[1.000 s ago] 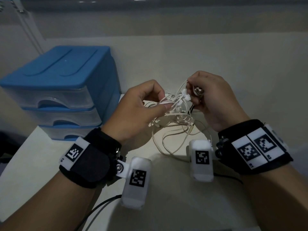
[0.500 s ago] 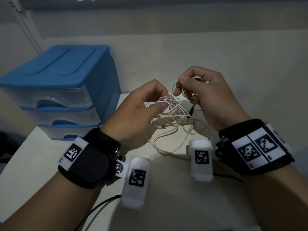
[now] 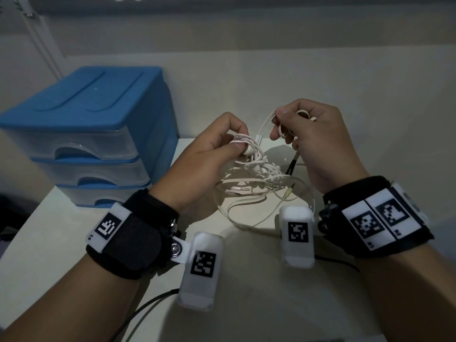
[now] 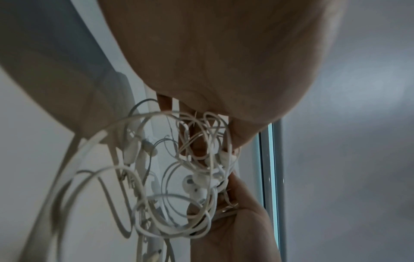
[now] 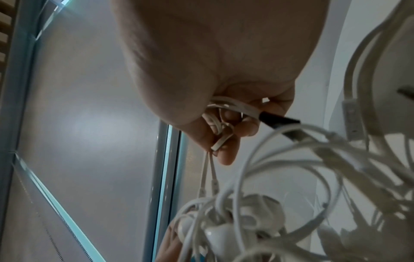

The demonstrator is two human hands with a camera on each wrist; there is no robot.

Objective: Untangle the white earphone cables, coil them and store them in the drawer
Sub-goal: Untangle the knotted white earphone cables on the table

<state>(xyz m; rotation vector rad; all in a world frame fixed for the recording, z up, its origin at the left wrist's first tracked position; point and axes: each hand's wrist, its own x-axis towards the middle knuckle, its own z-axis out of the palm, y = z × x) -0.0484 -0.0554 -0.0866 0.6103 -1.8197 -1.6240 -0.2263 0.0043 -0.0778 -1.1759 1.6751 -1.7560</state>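
While the white earphone cables [image 3: 256,174] remain one knotted clump of loops, buds and plugs, nothing is coiled or stored. They hang between my hands above the desk [image 3: 246,280], right of the shut blue drawer unit [image 3: 93,134]. My left hand [image 3: 204,166] pinches the knot; my right hand [image 3: 318,141] grips a loose strand.

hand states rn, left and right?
Left hand: pinching the tangled white earphone cables.
Right hand: fingers curled round a loop of the same cables, lifted clear.
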